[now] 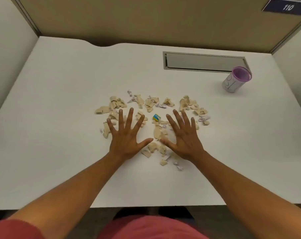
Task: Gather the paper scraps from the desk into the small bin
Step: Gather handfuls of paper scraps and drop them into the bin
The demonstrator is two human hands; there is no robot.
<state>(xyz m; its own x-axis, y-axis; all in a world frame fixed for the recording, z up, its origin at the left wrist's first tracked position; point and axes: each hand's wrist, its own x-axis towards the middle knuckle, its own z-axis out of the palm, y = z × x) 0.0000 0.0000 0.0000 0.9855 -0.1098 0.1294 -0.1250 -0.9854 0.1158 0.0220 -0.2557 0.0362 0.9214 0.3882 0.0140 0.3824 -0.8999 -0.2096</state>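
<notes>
Bench (60, 100) carries it all: paper scraps (151, 107) spread loose mid-surface, small bin (236, 79) upright, well apart at far right. I see left hand (124, 140) and right hand (184, 140) flat over the scatter, each grip splayed, clamped on nothing. Looks like the start, nothing binned; next I'd rake scraps inward into one pile, then pinch and carry.
</notes>
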